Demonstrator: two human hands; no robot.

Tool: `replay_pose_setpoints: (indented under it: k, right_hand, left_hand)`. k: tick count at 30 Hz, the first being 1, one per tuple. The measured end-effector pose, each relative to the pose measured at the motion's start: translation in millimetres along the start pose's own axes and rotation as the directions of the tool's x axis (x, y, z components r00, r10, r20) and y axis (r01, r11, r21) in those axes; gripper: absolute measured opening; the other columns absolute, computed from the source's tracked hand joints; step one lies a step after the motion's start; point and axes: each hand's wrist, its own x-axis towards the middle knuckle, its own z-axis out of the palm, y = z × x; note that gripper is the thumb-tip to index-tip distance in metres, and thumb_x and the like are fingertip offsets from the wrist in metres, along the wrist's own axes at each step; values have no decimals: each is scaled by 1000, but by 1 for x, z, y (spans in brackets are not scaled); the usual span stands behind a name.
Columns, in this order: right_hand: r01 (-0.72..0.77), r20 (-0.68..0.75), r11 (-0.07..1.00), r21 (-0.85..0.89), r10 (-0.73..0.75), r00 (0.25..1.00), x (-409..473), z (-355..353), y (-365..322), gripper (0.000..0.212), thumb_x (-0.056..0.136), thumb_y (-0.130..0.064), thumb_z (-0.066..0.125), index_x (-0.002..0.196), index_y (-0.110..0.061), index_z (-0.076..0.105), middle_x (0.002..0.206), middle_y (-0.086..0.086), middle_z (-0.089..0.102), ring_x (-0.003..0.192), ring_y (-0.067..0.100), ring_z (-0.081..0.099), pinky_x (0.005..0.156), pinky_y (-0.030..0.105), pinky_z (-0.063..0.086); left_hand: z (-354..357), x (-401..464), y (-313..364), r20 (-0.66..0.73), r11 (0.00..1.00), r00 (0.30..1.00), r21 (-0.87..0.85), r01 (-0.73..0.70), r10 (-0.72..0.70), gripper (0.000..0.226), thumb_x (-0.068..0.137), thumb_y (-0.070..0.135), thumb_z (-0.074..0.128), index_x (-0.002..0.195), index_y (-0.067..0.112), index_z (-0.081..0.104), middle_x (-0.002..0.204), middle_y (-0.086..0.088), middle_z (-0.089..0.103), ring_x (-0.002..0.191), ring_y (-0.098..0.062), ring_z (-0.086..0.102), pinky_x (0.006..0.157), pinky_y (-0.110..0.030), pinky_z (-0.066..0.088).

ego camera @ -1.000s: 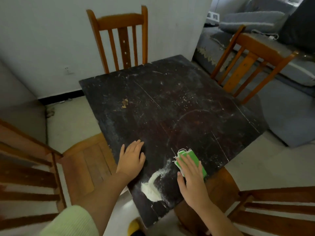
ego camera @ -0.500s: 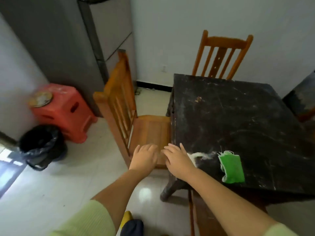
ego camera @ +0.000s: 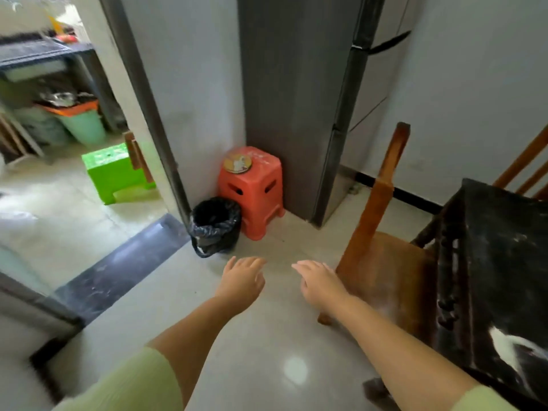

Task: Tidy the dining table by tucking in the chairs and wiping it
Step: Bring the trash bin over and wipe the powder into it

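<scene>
Left hand [ego camera: 241, 280] and right hand [ego camera: 318, 281] apart, fingers relaxed, empty; wooden chair [ego camera: 382, 262] beside dark dining table [ego camera: 504, 247].

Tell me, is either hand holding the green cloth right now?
No. The left hand and right hand both reach out over the pale tiled floor with fingers spread, holding nothing.

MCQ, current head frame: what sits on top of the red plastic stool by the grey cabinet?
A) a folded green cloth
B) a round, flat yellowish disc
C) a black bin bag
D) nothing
B: a round, flat yellowish disc lies on the top of the red plastic stool; the black-bagged bin stands on the floor in front of the stool, and no green cloth is on it.
</scene>
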Motion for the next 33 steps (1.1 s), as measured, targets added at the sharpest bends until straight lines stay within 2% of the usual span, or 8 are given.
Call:
replay_pose_setpoints:
  k: [3, 7, 11, 15, 20, 23, 28, 33]
  right_hand:
    - [23, 27, 999, 22, -24, 999, 39, 5, -48, 49, 95, -15, 36, 144, -21, 34, 150, 0, 33, 138, 18, 28, 114, 33, 18]
    - [58, 69, 998, 25, -60, 996, 89, 13, -83, 49, 94, -14, 37, 143, -20, 36, 149, 1, 35, 137, 19, 30, 113, 32, 21]
    - [79, 102, 997, 8, -80, 992, 160, 9, -94, 49, 94, -14, 37, 143, -20, 35, 149, 2, 35, 136, 21, 31, 111, 31, 24]
    - [81, 147, 997, -3, -79, 986, 247, -6, -93, 50, 94, -12, 35, 143, -20, 34, 148, 3, 34, 133, 25, 33, 109, 35, 30]
    - [138, 156, 990, -24, -132, 979, 359, -41, -84, 48, 95, -13, 34, 143, -20, 35, 146, 4, 36, 131, 27, 36, 106, 38, 34]
    - [161, 185, 986, -37, -151, 971, 403, -56, -79, 48, 95, -14, 34, 142, -19, 35, 146, 5, 37, 130, 27, 36, 106, 40, 34]
    - [175, 257, 984, -31, -161, 953, 479, -56, -71, 46, 95, -14, 34, 141, -19, 37, 144, 5, 39, 130, 28, 37, 104, 39, 36]
    - [94, 293, 993, 68, -110, 950, 547, -35, -57, 47, 94, -10, 33, 140, -17, 40, 142, 7, 41, 128, 28, 38, 106, 40, 35]
  left_hand:
    - [-24, -7, -71, -31, 997, 998, 45, 58, -56, 49, 93, 34, 27, 139, 26, 41, 144, 5, 44, 133, -17, 36, 114, -32, 14]
    - [-41, 9, -134, -45, 985, 985, 33, 170, -168, 40, 97, 31, 38, 137, 27, 44, 142, 4, 47, 131, -20, 40, 112, -35, 23]
    - [-49, 52, -168, -32, 988, 988, 10, 153, -153, 40, 99, 29, 37, 138, 23, 43, 142, 3, 46, 132, -18, 39, 114, -34, 19]
    - [-59, 120, -196, -53, 989, 987, -7, 149, -149, 39, 99, 27, 36, 137, 23, 45, 140, 2, 49, 130, -18, 41, 111, -34, 23]
    - [-90, 218, -234, -65, 966, 964, -30, 256, -257, 40, 98, 26, 36, 137, 22, 46, 140, 1, 50, 129, -19, 42, 110, -35, 25]
    - [-105, 259, -241, -71, 965, 962, -36, 260, -262, 40, 98, 24, 36, 137, 21, 46, 139, 1, 50, 129, -21, 42, 108, -35, 26]
    - [-107, 325, -268, 9, 959, 960, -53, 279, -279, 42, 99, 24, 34, 140, 21, 43, 143, 2, 46, 132, -19, 38, 113, -36, 22]
    - [-88, 384, -308, 92, 951, 951, -69, 302, -295, 42, 99, 25, 34, 139, 22, 44, 142, 2, 47, 131, -19, 40, 112, -35, 24]
